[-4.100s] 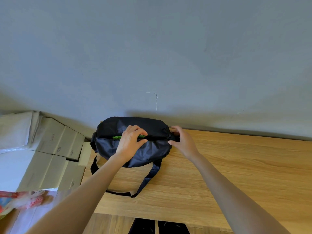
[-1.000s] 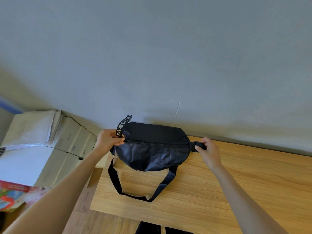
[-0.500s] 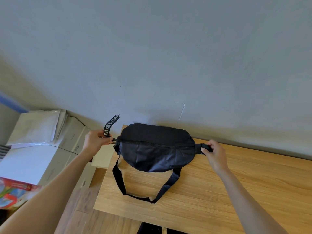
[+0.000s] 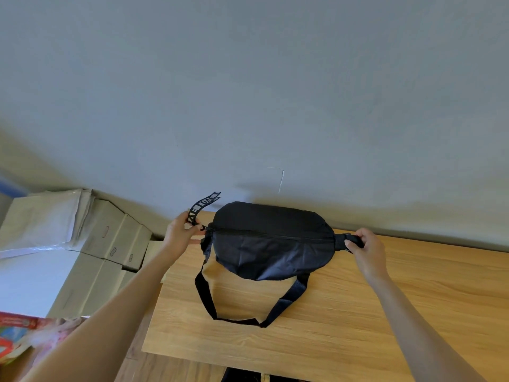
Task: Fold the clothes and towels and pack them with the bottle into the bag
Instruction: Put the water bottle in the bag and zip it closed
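A black bag (image 4: pixel 271 241) lies bulging at the far left end of the wooden table (image 4: pixel 371 321), its zip closed from end to end. My left hand (image 4: pixel 180 234) pinches the zip's pull tag (image 4: pixel 202 206), a black strip with white letters, at the bag's left end. My right hand (image 4: pixel 365 246) grips the black tab (image 4: pixel 349 239) at the bag's right end. The bag's strap (image 4: pixel 234 312) loops toward me over the table. No clothes, towels or bottle are in sight.
Stacked cardboard boxes (image 4: pixel 104 244) stand left of the table against the grey wall (image 4: pixel 248 92), with pale sheets (image 4: pixel 41 219) on top. A colourful package (image 4: pixel 16 334) lies at the lower left. Something dark (image 4: pixel 248 376) shows under the table's near edge.
Four seconds ago the zip was partly open with something green showing; now it is shut. My left hand has drawn the pull tag to the bag's left end. The right hand holds still.
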Tool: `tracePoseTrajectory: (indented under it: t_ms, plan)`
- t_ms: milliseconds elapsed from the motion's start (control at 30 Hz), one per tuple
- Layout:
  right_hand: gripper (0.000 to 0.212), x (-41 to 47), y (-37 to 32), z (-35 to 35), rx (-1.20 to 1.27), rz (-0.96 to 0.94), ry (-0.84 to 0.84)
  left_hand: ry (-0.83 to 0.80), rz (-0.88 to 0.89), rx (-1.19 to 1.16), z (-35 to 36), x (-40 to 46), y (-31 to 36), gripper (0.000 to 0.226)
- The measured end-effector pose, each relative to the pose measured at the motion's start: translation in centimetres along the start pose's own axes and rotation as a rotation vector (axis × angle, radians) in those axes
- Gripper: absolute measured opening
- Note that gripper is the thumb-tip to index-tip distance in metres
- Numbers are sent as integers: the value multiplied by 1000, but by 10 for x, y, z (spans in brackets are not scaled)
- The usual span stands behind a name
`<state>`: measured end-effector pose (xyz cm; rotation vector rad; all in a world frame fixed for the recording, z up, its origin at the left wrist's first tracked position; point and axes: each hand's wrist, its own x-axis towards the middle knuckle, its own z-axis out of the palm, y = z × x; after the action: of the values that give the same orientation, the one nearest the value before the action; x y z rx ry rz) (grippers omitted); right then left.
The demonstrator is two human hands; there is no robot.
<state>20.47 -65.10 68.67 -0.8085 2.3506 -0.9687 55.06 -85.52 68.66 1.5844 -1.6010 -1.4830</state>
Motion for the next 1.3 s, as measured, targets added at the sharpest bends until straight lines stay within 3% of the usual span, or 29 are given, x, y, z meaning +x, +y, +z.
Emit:
tracePoseTrajectory:
  t_ms: [100, 200, 300, 433, 500, 600, 700, 800, 967, 1300]
  plan:
    - [11, 3, 15, -23, -26, 27, 40, -63, 25, 49, 27, -1, 9, 19]
    - [12, 7, 31, -46, -48, 62, 81, -160, 101, 158, 59, -5, 26, 55]
    - [11, 11, 46, -68, -62, 82, 128, -247, 268, 452, 91, -11, 36, 88]
    - [7, 12, 63, -89, -149, 118, 172, -357, 478, 868, 139, -21, 44, 89]
    - [26, 12, 71, -90, -321, 16, 153, -440, 541, 1087, 163, -24, 44, 90]
    - [62, 12, 80, -83, -671, -301, 80, -535, 542, 1283, 189, -26, 39, 95]
    - [84, 12, 82, -66, -866, -482, -112, -543, 513, 1347, 199, -26, 32, 101]
    - [99, 14, 88, -47, -952, -517, -179, -537, 510, 1360, 203, -24, 28, 104]
    - [97, 25, 96, -46, -931, -552, -129, -547, 486, 1359, 213, -22, 30, 105]
    - [100, 48, 133, -92, -962, -485, -199, -612, 487, 1265, 273, -29, 43, 105]
